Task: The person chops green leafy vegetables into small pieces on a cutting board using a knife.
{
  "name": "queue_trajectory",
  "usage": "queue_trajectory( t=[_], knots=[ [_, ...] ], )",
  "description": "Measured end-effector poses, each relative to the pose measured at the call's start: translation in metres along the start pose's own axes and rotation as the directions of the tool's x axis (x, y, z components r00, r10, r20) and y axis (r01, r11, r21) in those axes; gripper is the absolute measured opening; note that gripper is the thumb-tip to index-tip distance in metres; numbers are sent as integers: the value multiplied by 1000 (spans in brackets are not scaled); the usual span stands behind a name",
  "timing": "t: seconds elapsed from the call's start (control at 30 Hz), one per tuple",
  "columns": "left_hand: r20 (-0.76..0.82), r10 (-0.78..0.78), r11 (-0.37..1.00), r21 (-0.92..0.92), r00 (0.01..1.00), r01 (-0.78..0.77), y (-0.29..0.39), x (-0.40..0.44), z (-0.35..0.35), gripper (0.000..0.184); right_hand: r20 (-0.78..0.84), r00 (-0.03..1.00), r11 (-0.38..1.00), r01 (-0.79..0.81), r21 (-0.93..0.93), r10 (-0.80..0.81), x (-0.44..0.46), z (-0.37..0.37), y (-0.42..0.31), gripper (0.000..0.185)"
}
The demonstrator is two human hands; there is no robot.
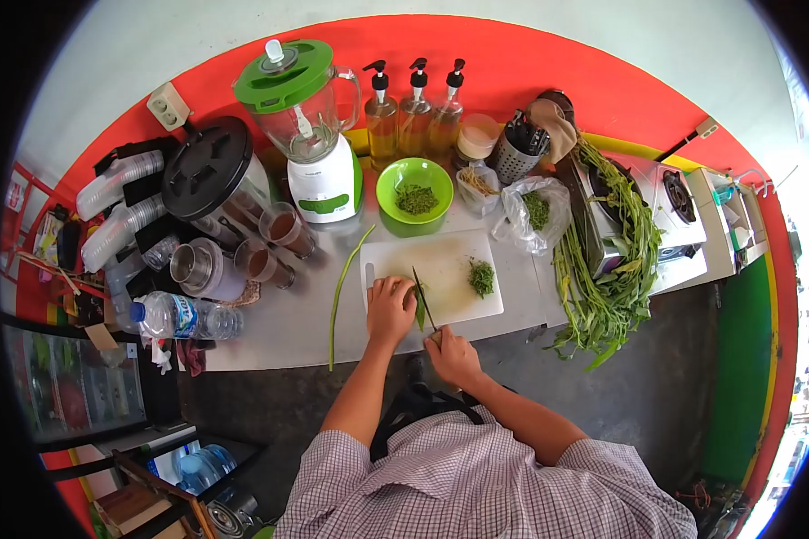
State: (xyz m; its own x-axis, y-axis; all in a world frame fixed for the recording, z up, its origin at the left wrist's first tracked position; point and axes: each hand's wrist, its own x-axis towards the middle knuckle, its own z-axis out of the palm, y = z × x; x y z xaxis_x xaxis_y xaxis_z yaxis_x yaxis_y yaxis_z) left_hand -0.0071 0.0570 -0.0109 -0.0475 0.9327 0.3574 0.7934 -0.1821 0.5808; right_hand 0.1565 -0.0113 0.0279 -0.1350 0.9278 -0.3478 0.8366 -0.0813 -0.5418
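My right hand (453, 356) is closed round the handle of a knife (423, 296), whose blade points away from me over the white cutting board (395, 256). With bent fingers, my left hand (391, 308) presses green leaves (421, 310) onto the board, just left of the blade. A small heap of chopped greens (481, 278) lies at the board's right side. Left of the board rests one long green stalk (337, 301). Behind the board stands a green bowl (388, 184) with more chopped greens inside.
A blender (322, 175), several pump bottles (415, 121) and a utensil holder (518, 153) line the back wall. Right of the board are a plastic bag of greens (537, 211) and a leafy bunch (602, 287) hanging over the edge. A water bottle (184, 316) lies at left.
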Motion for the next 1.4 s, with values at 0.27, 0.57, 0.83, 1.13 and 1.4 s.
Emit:
queue_trajectory(
  t=[0.27, 0.57, 0.83, 1.13, 1.4],
  knots=[
    [-11, 55, 998, -2, 998, -55, 1, 1, -4, 24, 22, 999, 998, -47, 53, 46, 5, -7, -13, 46],
    [-16, 71, 994, -77, 997, -72, -2, 1, -1, 18, 120, 989, 996, -75, -50, 81, 7, -16, -27, 45],
    [-23, 66, 994, -83, 998, -68, -3, -2, 1, 16, 119, 992, 996, -29, -80, 39, -5, 2, -24, 42],
    [2, 51, 992, -115, 999, -51, -5, -3, 2, 20, 168, 979, 992, -108, -61, 117, -15, -5, -33, 42],
    [-3, 7, 997, -83, 1000, -7, 0, 5, 0, 27, 199, 978, 987, -29, -159, 61, 24, -38, -24, 41]
  ],
)
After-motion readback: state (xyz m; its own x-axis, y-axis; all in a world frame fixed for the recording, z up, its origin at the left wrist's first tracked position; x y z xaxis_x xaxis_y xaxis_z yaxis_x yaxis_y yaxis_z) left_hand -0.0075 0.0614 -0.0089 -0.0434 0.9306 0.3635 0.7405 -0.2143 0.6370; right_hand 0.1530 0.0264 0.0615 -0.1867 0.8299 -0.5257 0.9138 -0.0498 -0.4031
